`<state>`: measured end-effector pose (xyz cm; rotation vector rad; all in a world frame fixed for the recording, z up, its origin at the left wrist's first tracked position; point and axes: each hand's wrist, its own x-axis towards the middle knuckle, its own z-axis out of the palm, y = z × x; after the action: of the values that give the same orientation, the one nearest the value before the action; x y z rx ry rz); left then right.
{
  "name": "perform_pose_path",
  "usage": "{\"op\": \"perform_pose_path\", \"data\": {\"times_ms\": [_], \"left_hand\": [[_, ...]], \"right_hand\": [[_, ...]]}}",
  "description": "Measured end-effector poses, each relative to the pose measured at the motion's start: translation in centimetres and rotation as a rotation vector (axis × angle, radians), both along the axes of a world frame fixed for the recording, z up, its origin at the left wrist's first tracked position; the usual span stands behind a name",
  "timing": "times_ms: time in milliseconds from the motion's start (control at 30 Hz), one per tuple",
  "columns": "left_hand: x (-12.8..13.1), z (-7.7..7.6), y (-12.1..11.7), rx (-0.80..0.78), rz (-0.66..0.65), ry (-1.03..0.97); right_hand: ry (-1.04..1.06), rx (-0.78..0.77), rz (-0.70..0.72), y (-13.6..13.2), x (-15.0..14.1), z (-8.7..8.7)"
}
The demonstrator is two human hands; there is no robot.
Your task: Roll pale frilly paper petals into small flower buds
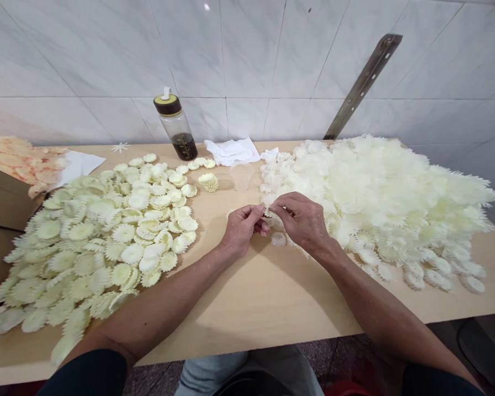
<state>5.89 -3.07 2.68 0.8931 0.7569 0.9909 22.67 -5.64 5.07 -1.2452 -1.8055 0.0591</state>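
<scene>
My left hand (242, 226) is closed in a pinch over the middle of the table, its fingertips nearly meeting those of my right hand (300, 219). My right hand is pinched too. A tiny pale piece shows between the fingertips, too small to make out. Just right of my hands spreads a big heap of thin, whitish, fringed artificial flower petals (367, 198), and one loose round petal piece (279, 239) lies below my right fingers. To the left lies a wide pile of pale yellow-green ruffled flower discs (124, 234).
Behind my hands are a stack of ruffled discs (208, 182), a clear plastic cup (240, 177) and white tissue (233, 150). A bottle with dark liquid (176, 125) stands near the tiled wall. A metal bar (361, 88) leans there. Peach-coloured pieces (22, 159) lie far left, beside a box (6, 203).
</scene>
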Motion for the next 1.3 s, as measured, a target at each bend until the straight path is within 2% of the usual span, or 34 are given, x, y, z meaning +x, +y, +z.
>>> {"op": "perform_pose_path", "data": {"times_ms": [167, 367, 467, 567, 633, 700, 800, 867, 1300], "left_hand": [[0.0, 0.1, 0.0, 0.004, 0.003, -0.002], [0.1, 0.1, -0.1, 0.001, 0.009, -0.003], [0.2, -0.1, 0.0, 0.012, 0.019, -0.015], [0.2, -0.5, 0.1, 0.019, 0.044, -0.014], [0.2, -0.7, 0.2, 0.015, 0.045, -0.005], [0.2, -0.9, 0.2, 0.021, 0.026, 0.000], [0.2, -0.8, -0.1, 0.041, -0.008, 0.017], [0.3, -0.7, -0.2, 0.046, -0.013, 0.032], [0.2, -0.6, -0.2, 0.023, -0.030, 0.052]], "right_hand": [[-0.021, -0.008, -0.013, -0.1, -0.1, 0.1], [0.031, -0.032, -0.116, -0.1, -0.1, 0.2], [0.157, -0.148, -0.149, -0.2, -0.2, 0.2], [0.432, -0.272, -0.160, 0.0, 0.3, 0.5], [0.669, -0.262, -0.130, 0.3, 0.9, 0.9], [0.832, -0.274, -0.039, 0.7, 1.6, 1.6], [0.922, -0.461, 0.143, 0.9, 2.1, 2.4], [0.943, -0.564, 0.211, 0.8, 2.1, 2.6], [1.083, -0.692, 0.255, 0.6, 2.2, 2.7]]}}
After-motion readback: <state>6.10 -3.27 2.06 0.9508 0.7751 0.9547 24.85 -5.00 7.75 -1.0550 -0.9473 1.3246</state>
